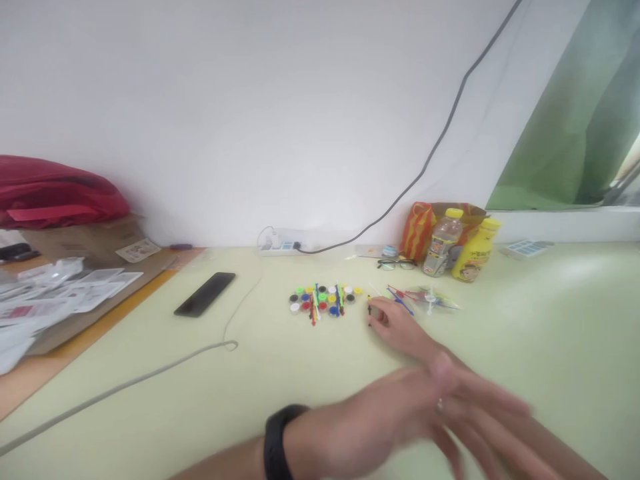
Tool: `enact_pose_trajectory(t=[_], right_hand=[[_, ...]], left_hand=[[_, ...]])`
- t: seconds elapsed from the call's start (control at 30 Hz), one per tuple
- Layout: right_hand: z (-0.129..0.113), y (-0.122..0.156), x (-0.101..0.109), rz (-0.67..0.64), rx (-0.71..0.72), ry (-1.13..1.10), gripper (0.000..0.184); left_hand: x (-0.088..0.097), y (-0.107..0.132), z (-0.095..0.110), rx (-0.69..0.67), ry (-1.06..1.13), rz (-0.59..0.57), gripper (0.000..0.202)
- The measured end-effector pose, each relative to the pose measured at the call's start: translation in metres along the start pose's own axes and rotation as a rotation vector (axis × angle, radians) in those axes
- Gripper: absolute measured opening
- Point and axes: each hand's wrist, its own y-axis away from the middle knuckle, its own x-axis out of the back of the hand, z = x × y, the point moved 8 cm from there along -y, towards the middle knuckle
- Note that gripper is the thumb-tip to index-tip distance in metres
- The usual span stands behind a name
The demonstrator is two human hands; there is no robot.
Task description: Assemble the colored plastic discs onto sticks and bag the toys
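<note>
My right hand (397, 325) rests low over the table, its fingers curled at a short dark plastic stick (369, 312) with a bit of yellow at its top. My left hand (425, 417), with a black band on the wrist, crosses over my right forearm; its fingers are stretched and blurred, with nothing seen in them. Left of my right hand lies a cluster of small round coloured pots (305, 307) with thin coloured plastic sticks (340, 300) across them. Beyond my right hand are more loose sticks (400, 299) and a clear plastic bag (443, 301).
A black phone (205, 294) and a grey cable (150, 373) lie to the left. At the back stand a power strip (280, 248), glasses (397, 265), a clear bottle (443, 243), a yellow bottle (476, 253) and a red-yellow bag (417, 230). Papers (65, 293) cover the far left.
</note>
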Motion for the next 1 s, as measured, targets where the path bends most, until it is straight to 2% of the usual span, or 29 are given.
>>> enact_pose_trajectory(t=[0.07,0.13,0.2,0.27,0.4,0.47,0.57,0.63,0.77,0.83,0.9,1.0], right_hand=[[0.0,-0.001,0.0,0.003,-0.004,0.007,0.029],[-0.001,-0.001,0.001,0.009,-0.004,0.021,0.023],[-0.003,-0.001,0.001,0.005,0.008,0.031,0.018],[-0.005,-0.002,0.002,0.004,0.017,0.036,0.016],[-0.007,-0.002,0.006,0.024,-0.001,0.06,0.015],[-0.007,-0.002,0.011,0.049,-0.011,0.09,0.017],[-0.009,0.0,0.02,0.093,-0.026,0.118,0.027],[-0.01,0.003,0.023,0.082,-0.041,0.074,0.031],[-0.02,0.01,0.01,-0.112,-0.045,-0.155,0.036],[-0.027,0.013,0.007,-0.175,-0.037,-0.243,0.037],[-0.032,0.014,0.009,-0.179,-0.034,-0.299,0.036],[-0.037,0.014,0.016,-0.159,-0.041,-0.37,0.029]], left_hand=[[0.03,0.001,-0.007,0.001,-0.189,0.124,0.04],[0.068,0.005,-0.018,0.003,-0.486,0.327,0.029],[0.098,0.009,-0.031,-0.01,-0.726,0.444,0.021],[0.122,0.013,-0.042,-0.028,-0.878,0.517,0.016],[0.159,0.021,-0.062,-0.02,-1.014,0.62,0.015],[0.167,0.026,-0.064,-0.062,-1.088,0.663,0.011],[0.174,0.034,-0.062,-0.112,-1.119,0.776,0.023],[0.172,0.035,-0.06,-0.13,-1.123,0.799,0.03],[0.161,0.029,-0.064,-0.127,-1.089,0.675,0.045],[0.157,0.026,-0.066,-0.131,-1.058,0.607,0.035],[0.154,0.024,-0.068,-0.135,-1.035,0.565,0.021],[0.153,0.023,-0.071,-0.126,-1.003,0.549,0.017]])
